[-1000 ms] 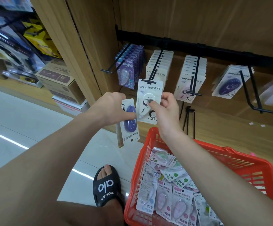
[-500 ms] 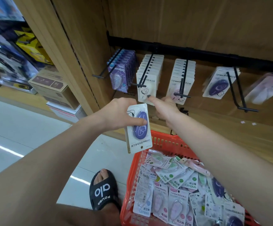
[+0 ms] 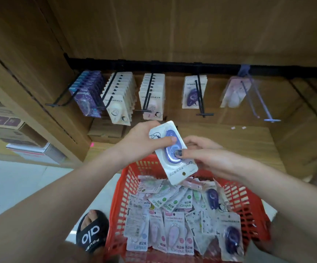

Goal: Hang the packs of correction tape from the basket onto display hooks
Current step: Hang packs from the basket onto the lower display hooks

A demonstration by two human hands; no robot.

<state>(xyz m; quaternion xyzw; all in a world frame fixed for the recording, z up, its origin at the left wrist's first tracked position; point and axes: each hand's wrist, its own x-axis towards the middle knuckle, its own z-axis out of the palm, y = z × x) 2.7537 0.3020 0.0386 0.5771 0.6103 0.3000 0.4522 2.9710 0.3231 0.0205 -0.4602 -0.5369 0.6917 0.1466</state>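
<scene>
Both hands on one pack of correction tape, held above the far rim of the red basket. Left hand gripping the pack's upper part, thumb laid across the purple dispenser on its face. Right hand pinching the lower right side, a dark-nailed fingertip on the blister, other fingers behind the card. Pack tilted and turned upside down, hang hole at the bottom end, lettering inverted.

Below, loose packs heaped in the basket: white cards with green, pink and purple dispensers, overlapping every way.

Above and beyond, a black rail fixed across a wooden back panel, with display hooks reaching forward. From left: a hook of purple packs, nearly full; a hook of white packs, well filled; a third filled hook; a black hook carrying only a few purple-dispenser packs at its back, most of its length bare; a pale lilac hook with a few pinkish packs near the rail. Further right, another dark hook, blurred.

At lower left, a foot in a black slide sandal on the pale floor. At far left, cardboard boxes stacked beside the wooden upright.
</scene>
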